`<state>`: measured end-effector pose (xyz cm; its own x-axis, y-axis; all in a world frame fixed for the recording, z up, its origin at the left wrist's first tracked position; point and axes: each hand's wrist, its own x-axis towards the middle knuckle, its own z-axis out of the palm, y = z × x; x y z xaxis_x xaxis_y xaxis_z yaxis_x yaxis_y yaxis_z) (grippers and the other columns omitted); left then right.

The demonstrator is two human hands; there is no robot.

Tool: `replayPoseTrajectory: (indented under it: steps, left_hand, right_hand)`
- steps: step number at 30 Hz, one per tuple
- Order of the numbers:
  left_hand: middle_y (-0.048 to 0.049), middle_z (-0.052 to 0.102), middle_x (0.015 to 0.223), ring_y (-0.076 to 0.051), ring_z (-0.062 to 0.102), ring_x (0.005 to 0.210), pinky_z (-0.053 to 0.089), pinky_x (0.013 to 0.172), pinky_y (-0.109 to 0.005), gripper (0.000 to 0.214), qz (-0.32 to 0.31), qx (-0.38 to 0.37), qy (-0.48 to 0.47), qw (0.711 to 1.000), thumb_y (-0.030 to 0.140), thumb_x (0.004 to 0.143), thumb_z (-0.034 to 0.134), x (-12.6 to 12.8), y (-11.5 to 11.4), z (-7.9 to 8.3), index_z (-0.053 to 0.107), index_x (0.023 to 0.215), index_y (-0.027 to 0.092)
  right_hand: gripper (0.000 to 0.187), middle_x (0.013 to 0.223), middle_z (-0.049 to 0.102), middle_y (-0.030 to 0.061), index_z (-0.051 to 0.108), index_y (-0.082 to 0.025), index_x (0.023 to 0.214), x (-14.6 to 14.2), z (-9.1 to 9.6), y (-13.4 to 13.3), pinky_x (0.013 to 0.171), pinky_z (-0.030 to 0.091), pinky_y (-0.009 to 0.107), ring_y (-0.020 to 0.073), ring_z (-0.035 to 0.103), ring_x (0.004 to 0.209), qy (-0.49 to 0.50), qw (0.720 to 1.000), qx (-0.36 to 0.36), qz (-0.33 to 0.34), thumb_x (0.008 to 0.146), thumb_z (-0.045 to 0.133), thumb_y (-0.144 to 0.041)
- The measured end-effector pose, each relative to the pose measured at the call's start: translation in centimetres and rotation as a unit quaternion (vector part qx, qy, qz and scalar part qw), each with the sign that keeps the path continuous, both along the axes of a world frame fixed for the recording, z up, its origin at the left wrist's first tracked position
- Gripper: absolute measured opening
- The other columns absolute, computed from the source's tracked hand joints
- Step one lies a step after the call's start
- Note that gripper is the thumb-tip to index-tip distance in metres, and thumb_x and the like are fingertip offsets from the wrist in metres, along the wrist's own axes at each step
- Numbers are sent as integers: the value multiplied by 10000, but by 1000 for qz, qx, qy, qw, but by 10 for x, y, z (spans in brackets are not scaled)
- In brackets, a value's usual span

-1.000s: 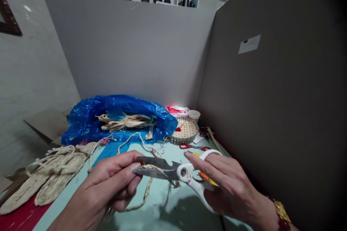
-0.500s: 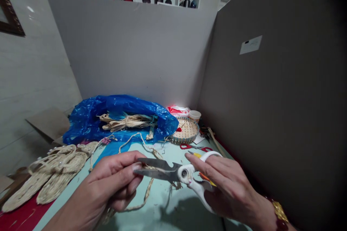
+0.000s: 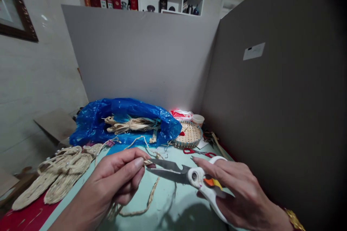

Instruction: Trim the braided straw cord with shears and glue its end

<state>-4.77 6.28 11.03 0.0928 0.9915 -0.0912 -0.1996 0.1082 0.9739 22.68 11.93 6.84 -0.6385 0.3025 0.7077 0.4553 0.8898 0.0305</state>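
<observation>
The left hand (image 3: 119, 178) pinches a thin bit of straw (image 3: 147, 162) between thumb and finger. The right hand (image 3: 238, 191) grips white scissors (image 3: 195, 177) by the handles. The blades are a little open, with their tips by the straw. Below, a straw braid (image 3: 152, 195) curls on the green worktop (image 3: 187, 198). Straw sandals (image 3: 67, 169) sit on the left. Farther off, red scissors (image 3: 188, 151) lie right of a blue bag (image 3: 89, 122), near a round basket (image 3: 193, 133).
</observation>
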Motion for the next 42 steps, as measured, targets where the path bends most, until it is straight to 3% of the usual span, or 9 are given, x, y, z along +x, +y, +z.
replayPoseTrajectory:
  steps: [7,16,21,28,32,35,38,42]
  left_hand:
    - [56,468,554,-62,256,469,171,407,-177,302,16,35,37,999,508,734,746,0,-1,-1,717,764,209]
    - [40,535,528,-50,253,456,141,440,-209,391,93,-6,22,995,537,583,838,9,-7,1,717,749,203]
    - [48,517,521,-44,253,442,125,429,-216,387,80,14,22,996,536,600,828,9,-7,3,704,707,185]
    - [47,523,529,-52,224,471,124,453,-221,366,77,-27,13,997,477,643,814,7,-7,0,731,838,178]
    - [53,489,543,-56,229,474,140,452,-215,358,78,-27,58,995,489,682,772,8,-6,0,736,848,173]
    - [66,439,529,-63,253,467,156,438,-213,363,60,-10,73,995,513,699,743,9,-4,1,732,833,176]
    - [98,337,491,-58,223,433,139,417,-208,385,40,5,128,991,558,705,724,9,-2,-1,718,814,189]
    - [89,319,529,-61,206,445,132,404,-197,365,35,23,195,980,551,755,681,10,2,-10,706,768,187]
  right_hand:
    - [617,659,559,9,445,-129,1392,0,-6,3,525,451,288,170,538,579,-4,1000,19,1,783,496,-44]
    - [698,697,593,26,420,-128,1413,3,-8,2,523,456,293,182,565,599,-3,1000,22,-8,725,454,-19]
    - [650,787,643,52,371,-125,1456,6,-12,4,597,497,321,192,616,675,-29,999,27,-16,815,444,-45]
    - [638,775,655,37,331,-158,1481,8,-18,7,567,490,313,185,612,635,-38,999,1,-13,860,436,-55]
    - [596,817,700,32,475,-217,1393,0,-19,9,594,524,273,164,646,645,66,996,-64,-7,826,479,-34]
    - [410,892,737,32,624,-225,1224,-9,-12,6,603,552,243,168,683,684,202,953,-225,-20,819,640,-163]
    - [358,672,691,-6,662,-186,1111,-18,-5,2,480,525,220,147,639,541,293,842,-453,-16,787,723,-325]
    - [482,857,758,39,618,-205,1095,-32,-6,-5,710,571,249,177,715,809,328,709,-618,80,679,837,-312]
